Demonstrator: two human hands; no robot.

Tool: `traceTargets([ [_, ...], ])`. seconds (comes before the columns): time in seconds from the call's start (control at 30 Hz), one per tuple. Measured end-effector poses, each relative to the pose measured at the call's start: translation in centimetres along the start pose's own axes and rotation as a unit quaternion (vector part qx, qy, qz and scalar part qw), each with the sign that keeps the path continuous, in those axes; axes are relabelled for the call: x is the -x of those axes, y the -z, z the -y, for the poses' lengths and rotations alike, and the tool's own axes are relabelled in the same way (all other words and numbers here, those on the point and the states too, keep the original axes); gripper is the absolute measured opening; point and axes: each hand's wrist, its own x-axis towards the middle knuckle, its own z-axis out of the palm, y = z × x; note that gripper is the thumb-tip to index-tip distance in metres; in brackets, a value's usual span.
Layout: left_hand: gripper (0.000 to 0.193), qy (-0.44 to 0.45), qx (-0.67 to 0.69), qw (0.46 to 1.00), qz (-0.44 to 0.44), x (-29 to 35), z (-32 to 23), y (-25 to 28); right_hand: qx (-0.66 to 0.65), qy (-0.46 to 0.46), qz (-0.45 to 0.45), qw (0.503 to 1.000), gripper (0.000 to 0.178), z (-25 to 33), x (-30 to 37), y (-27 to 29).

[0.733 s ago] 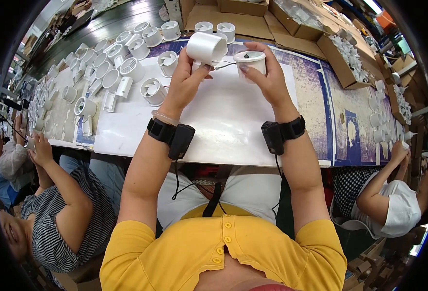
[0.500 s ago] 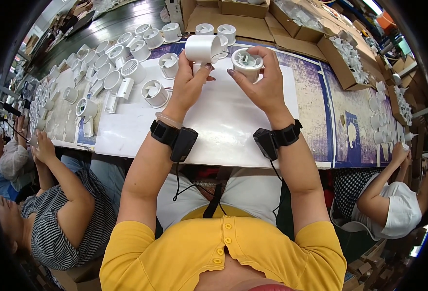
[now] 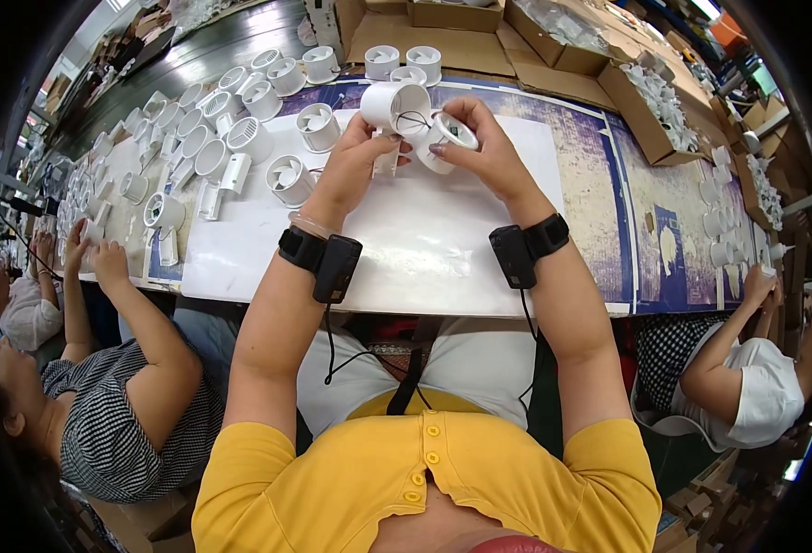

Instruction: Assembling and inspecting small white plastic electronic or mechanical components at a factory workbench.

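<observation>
My left hand (image 3: 355,164) is closed round the lower part of a white cylindrical housing (image 3: 389,105), whose open end is turned toward the right. In my right hand (image 3: 487,147) is a round white fan unit (image 3: 447,147), tilted toward the housing, with a bit of green circuit board showing. Thin dark wires run between the two parts, close together above the white work sheet (image 3: 406,249). Left of my left hand stand white fan units (image 3: 290,181) with visible blades.
Many white cylinders (image 3: 212,158) crowd the table's left side. Cardboard boxes (image 3: 647,115) with white parts stand at the far right. One co-worker (image 3: 129,387) sits at the left, another (image 3: 742,378) at the right, both handling white pieces.
My right hand has tilted the fan unit toward the housing and moved it left and slightly down. My left hand has turned the housing so its open end shows more.
</observation>
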Motion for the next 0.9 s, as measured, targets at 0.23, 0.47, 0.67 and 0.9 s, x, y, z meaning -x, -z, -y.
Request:
traceTargets([
  [0.23, 0.045, 0.041, -0.057, 0.997, -0.008, -0.2, 0.5, 0.1, 0.172, -0.010, 0.011, 0.985, 0.045, 0.0, 0.0, 0.5],
  [0.47, 0.045, 0.063, -0.050, 0.997, -0.012, -0.3, 0.6, 0.2, 0.225, 0.042, -0.058, 0.972, 0.039, 0.4, 0.3, -0.7],
  [0.67, 0.046, 0.066, -0.054, 0.996, -0.015, -0.2, 0.6, 0.2, 0.146, 0.008, -0.036, 0.989, 0.019, -0.4, 0.1, -0.3],
  [0.9, 0.047, 0.065, -0.041, 0.997, 0.013, -0.3, 0.5, 0.1, 0.300, 0.105, -0.053, 0.947, 0.015, 0.4, 0.1, -1.0],
])
